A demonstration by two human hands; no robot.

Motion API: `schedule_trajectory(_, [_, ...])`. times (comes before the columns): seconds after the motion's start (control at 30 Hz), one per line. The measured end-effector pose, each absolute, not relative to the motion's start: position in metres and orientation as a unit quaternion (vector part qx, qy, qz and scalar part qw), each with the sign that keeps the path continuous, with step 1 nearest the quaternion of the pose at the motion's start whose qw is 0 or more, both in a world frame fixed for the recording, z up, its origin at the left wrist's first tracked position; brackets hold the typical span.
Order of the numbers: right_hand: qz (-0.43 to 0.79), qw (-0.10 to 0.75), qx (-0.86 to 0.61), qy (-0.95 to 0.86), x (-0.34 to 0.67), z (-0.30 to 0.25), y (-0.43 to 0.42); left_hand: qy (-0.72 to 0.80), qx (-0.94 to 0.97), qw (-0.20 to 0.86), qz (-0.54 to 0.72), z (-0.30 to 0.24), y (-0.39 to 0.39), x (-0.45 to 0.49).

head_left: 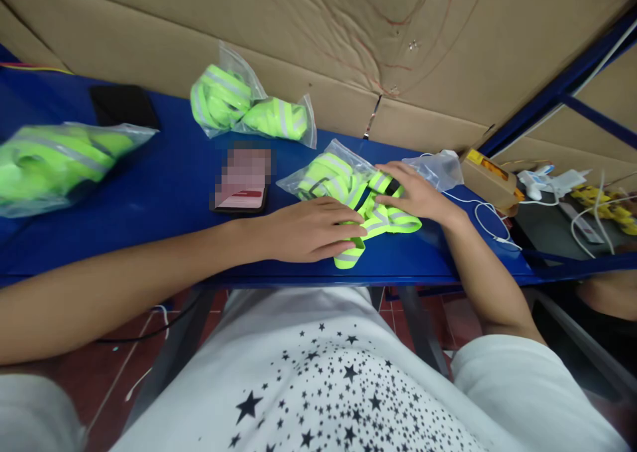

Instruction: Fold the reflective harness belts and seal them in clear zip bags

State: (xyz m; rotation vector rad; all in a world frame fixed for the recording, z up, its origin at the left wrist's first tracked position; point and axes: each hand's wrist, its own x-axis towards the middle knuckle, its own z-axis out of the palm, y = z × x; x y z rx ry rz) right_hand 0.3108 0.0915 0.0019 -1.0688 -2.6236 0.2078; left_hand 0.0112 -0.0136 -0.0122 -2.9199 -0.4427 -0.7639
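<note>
A loose bundle of neon-yellow reflective strap [381, 221] with grey stripes lies on the blue table in front of me. My left hand [318, 229] rests palm down on its left side, fingers stretched out over the strap. On the bundle's right, my right hand [415, 192] has its thumb and fingers around part of the strap, by a black buckle [392, 187]. Just behind my left hand sits a clear plastic bag [326, 173] holding more neon strap; it touches the loose bundle. Parts of the strap are hidden under both hands.
A phone [242, 180] lies left of the bundle. Bagged neon straps [223, 97] stand by the cardboard wall, with another bag [60, 163] at far left beside a dark flat object [123, 105]. Clear plastic [435, 169], a white cable [490, 223] and a cardboard box [492, 183] are to the right.
</note>
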Motion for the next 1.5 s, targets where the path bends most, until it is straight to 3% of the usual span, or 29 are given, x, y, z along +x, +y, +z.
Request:
schedule_trajectory(0.07, [0.067, 0.185, -0.400, -0.895, 0.313, -0.003, 0.101, -0.148, -0.951, 0.019, -0.272, -0.012, -0.011, 0.010])
schedule_trajectory(0.17, [0.081, 0.307, -0.462, -0.828, 0.314, 0.001, 0.111, -0.160, -0.924, -0.059, -0.341, -0.006, -0.011, 0.009])
schedule_trajectory(0.27, [0.218, 0.464, -0.481, -0.711, 0.313, 0.017, 0.106, -0.184, -0.880, -0.117, -0.422, 0.003, -0.014, 0.008])
schedule_trajectory(0.33, [0.359, 0.505, -0.455, -0.639, 0.310, 0.030, 0.093, -0.204, -0.862, -0.119, -0.448, 0.007, -0.016, 0.007])
schedule_trajectory(0.5, [0.600, 0.368, -0.440, -0.558, 0.289, 0.041, 0.050, -0.226, -0.848, -0.031, -0.478, 0.008, -0.014, 0.007])
schedule_trajectory(0.67, [0.677, 0.209, -0.437, -0.554, 0.262, 0.017, 0.029, -0.202, -0.909, 0.035, -0.364, -0.007, -0.009, 0.010])
schedule_trajectory(0.77, [0.589, 0.210, -0.410, -0.664, 0.258, 0.007, 0.028, -0.215, -0.909, -0.009, -0.357, -0.010, -0.008, 0.010])
schedule_trajectory(0.9, [0.262, 0.381, -0.301, -0.834, 0.266, 0.009, 0.025, -0.322, -0.840, -0.130, -0.416, 0.000, -0.008, 0.009])
schedule_trajectory(1.0, [0.117, 0.390, -0.241, -0.881, 0.270, 0.013, 0.019, -0.383, -0.786, -0.200, -0.442, 0.006, -0.005, 0.008])
schedule_trajectory(1.1, [0.073, 0.335, -0.224, -0.912, 0.268, 0.016, 0.014, -0.395, -0.749, -0.268, -0.460, 0.006, 0.000, 0.008])
schedule_trajectory(1.2, [0.049, 0.355, -0.229, -0.905, 0.268, 0.020, 0.013, -0.409, -0.718, -0.298, -0.478, 0.004, 0.004, 0.009])
schedule_trajectory(1.37, [0.059, 0.370, -0.252, -0.892, 0.273, 0.029, 0.010, -0.401, -0.704, -0.285, -0.512, 0.000, 0.008, 0.009])
schedule_trajectory(1.5, [0.054, 0.316, -0.264, -0.909, 0.272, 0.030, 0.010, -0.381, -0.731, -0.276, -0.494, -0.004, 0.006, 0.011])
